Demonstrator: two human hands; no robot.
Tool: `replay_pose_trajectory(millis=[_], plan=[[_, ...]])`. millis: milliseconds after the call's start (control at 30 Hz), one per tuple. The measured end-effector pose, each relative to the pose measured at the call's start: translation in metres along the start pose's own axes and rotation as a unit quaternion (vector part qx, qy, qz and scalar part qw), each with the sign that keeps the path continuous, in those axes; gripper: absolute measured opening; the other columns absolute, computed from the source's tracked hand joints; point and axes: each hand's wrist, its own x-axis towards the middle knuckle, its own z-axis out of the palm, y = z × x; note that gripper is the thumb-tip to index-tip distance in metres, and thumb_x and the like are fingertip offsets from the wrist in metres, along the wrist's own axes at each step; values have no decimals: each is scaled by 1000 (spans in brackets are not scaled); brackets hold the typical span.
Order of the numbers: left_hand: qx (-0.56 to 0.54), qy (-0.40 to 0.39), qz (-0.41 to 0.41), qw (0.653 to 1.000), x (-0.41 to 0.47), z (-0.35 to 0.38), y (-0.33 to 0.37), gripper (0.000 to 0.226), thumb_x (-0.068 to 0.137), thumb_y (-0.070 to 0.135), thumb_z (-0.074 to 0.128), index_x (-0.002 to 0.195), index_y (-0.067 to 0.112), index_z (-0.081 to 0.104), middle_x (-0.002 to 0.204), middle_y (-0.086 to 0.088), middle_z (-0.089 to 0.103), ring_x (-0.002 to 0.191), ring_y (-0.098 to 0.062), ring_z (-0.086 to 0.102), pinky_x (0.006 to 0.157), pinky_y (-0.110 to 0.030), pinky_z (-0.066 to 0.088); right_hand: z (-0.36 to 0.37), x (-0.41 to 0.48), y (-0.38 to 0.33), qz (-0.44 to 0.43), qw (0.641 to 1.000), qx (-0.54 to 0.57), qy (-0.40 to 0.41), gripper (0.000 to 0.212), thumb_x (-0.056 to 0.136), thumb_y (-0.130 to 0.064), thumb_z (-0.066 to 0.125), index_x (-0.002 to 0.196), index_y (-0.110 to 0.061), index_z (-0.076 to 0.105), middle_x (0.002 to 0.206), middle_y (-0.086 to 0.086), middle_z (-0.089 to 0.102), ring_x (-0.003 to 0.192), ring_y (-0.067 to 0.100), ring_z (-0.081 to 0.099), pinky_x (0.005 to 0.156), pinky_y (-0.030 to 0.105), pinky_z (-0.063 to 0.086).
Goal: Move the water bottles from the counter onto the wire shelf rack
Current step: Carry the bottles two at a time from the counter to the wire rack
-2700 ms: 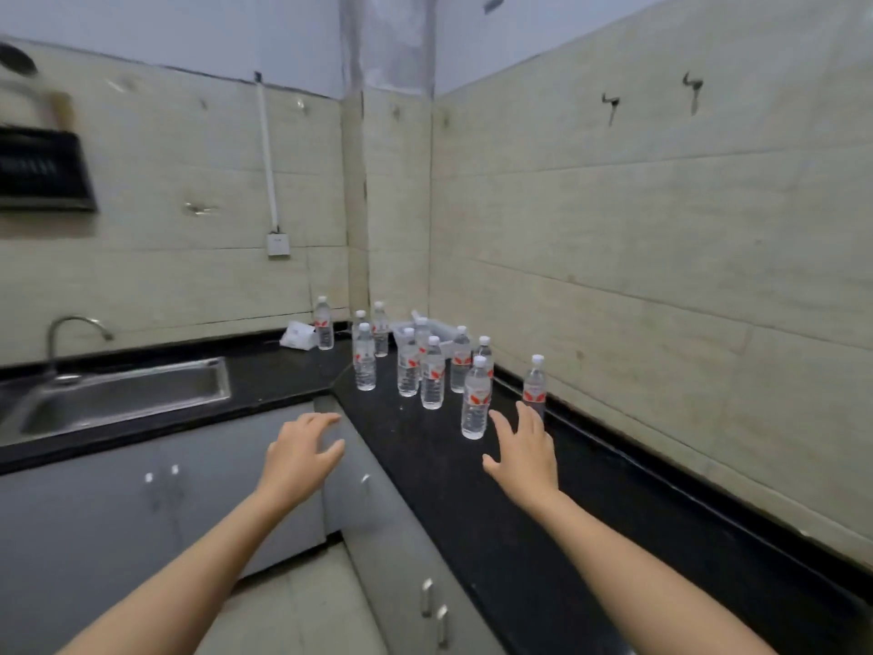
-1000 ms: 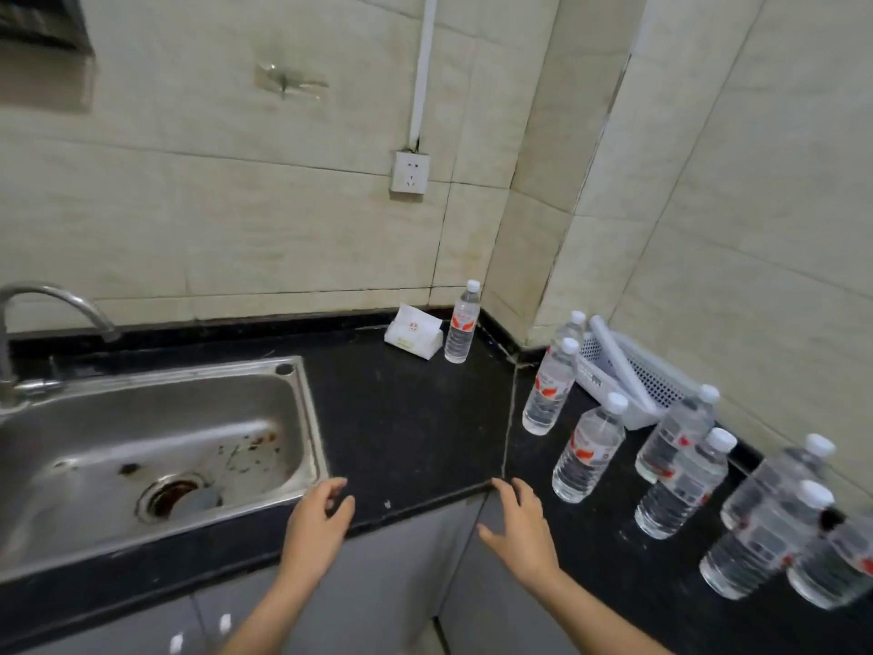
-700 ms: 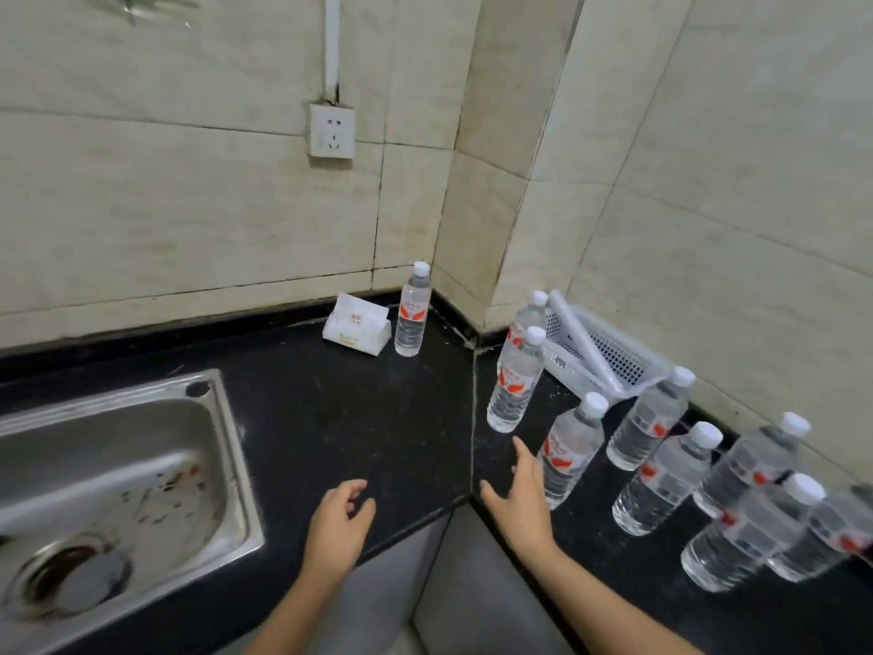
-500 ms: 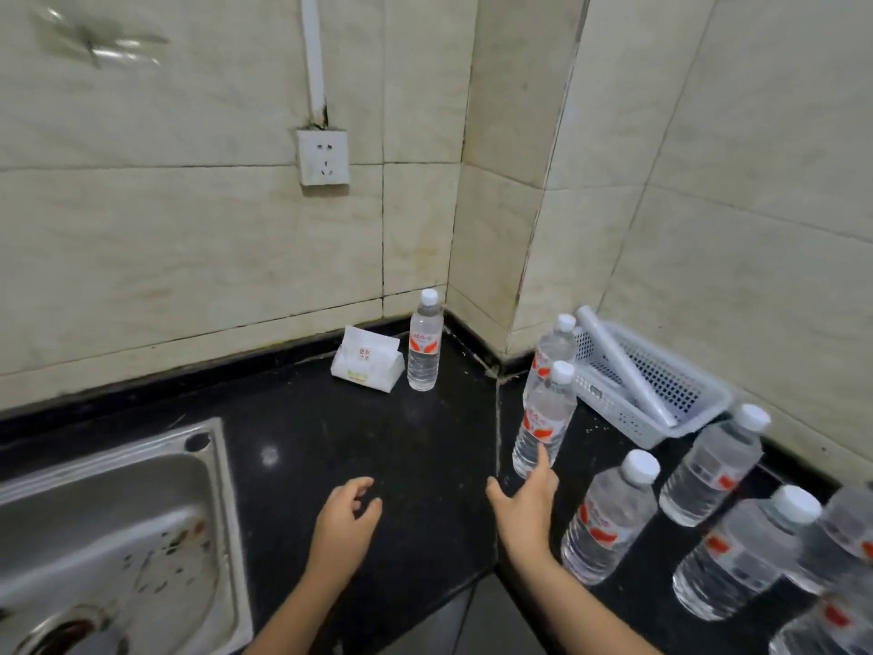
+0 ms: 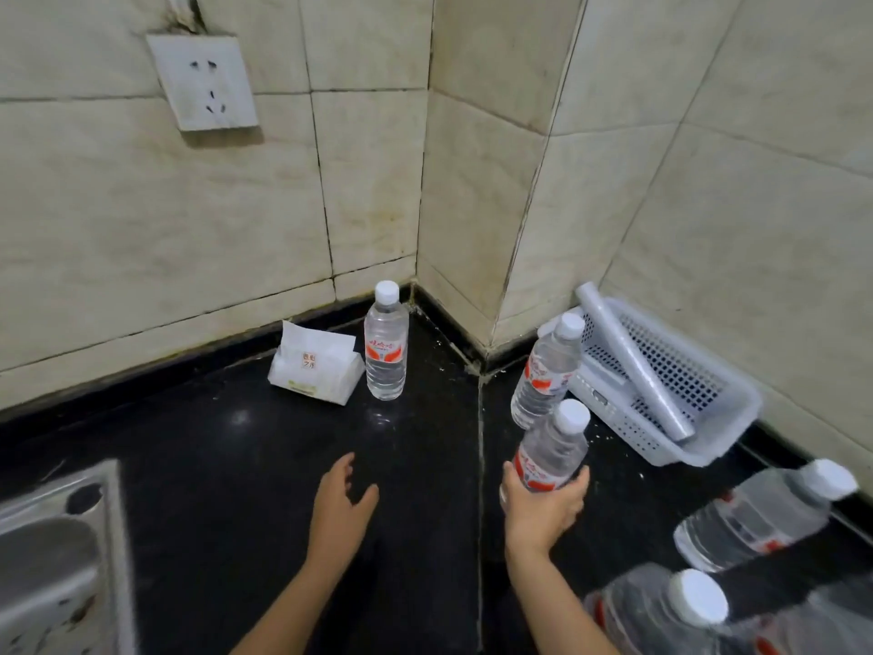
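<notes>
Right hand [image 5: 543,508] on one bottle, front-left of the white perforated plastic basket [image 5: 623,423].
In front of the basket: nearest bottle [image 5: 661,612], second bottle [image 5: 756,517]. Left hand [image 5: 340,503] well left of basket, above black stone counter [image 5: 212,465], fingers loosely spread, holding nothing. Right fingers and thumb curl round a clear plastic water bottle with white cap and red label [image 5: 552,446]. Behind it, third bottle [image 5: 543,371] beside the basket's left wall. Farther left: white tissue pack [image 5: 314,366], lone bottle [image 5: 386,352]. Label print unreadable.

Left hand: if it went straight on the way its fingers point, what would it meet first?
Probably the upright water bottle beside the tissue pack, near the wall corner. The open left hand hovers over the black counter with nothing visible between them; depth is hard to judge.
</notes>
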Motion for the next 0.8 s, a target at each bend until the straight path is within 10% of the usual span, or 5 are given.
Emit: replay_pose_trajectory(millis=[433,800], plan=[[18,28,131,991,154,33,75,117,62,23,83,146,15,3,152,-12,24,140,-29,24,113,-47,24,8,12,-10,8,998,-41,44,92,65,-14,81,138,-23,27,121,13,58,108,34,56,91,37,39],[18,-11,101,995,150,29,75,71,68,17,77,125,5,37,118,-19,55,107,-36,55,89,-41,42,-5,7,-10,18,995,-102,-1,81,62,-20,83,128,-20,36,97,-1,56,87,20,55,82,29,43]])
